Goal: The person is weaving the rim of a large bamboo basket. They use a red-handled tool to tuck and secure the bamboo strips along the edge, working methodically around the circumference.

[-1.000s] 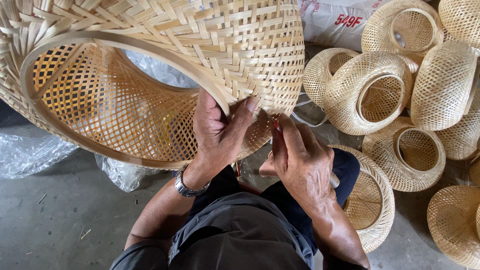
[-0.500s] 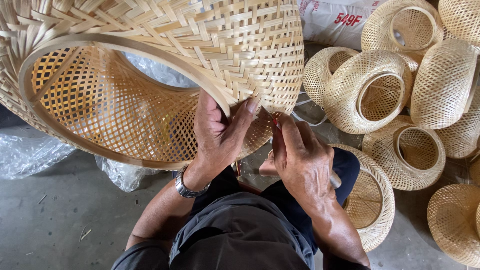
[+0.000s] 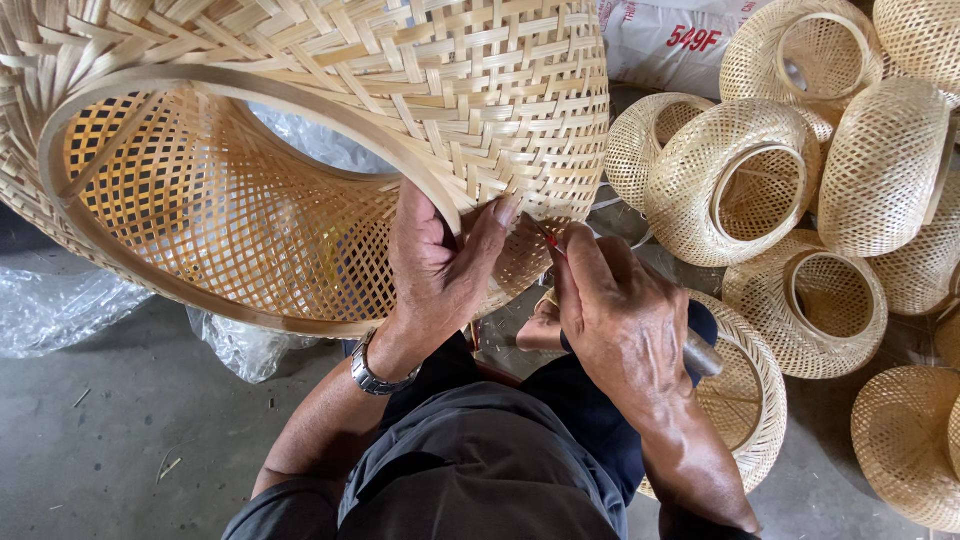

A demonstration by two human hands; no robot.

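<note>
Big woven bamboo shade (image 3: 300, 150) fills the far-left of view, tipped on its side w/ its round opening facing near-left; inside weave shows through the hoop rim.

Left hand (image 3: 440, 270) grips the shade's rim at its right edge: fingers closed around the rim strip, thumb pressed up against the outer weave. Metal watch (image 3: 375, 372) on that wrist.

Right hand (image 3: 615, 320) sits just right of the left, closed around a small red-tipped tool (image 3: 552, 243) whose tip touches the weave at the shade's lower right edge. Can't tell what kind of tool, mostly hidden by fingers.

Right side & far right: a pile of smaller woven bamboo shades (image 3: 745, 180), rounded, each w/ a ring opening, lying against each other on the floor. One more flat-lying shade (image 3: 750, 400) just under the right forearm.

White printed sack (image 3: 665, 40) far, behind the pile. Clear plastic sheet (image 3: 60, 310) on the grey concrete floor (image 3: 110, 450) at left, partly under the big shade. Person's dark trousers (image 3: 480, 470) near centre.
</note>
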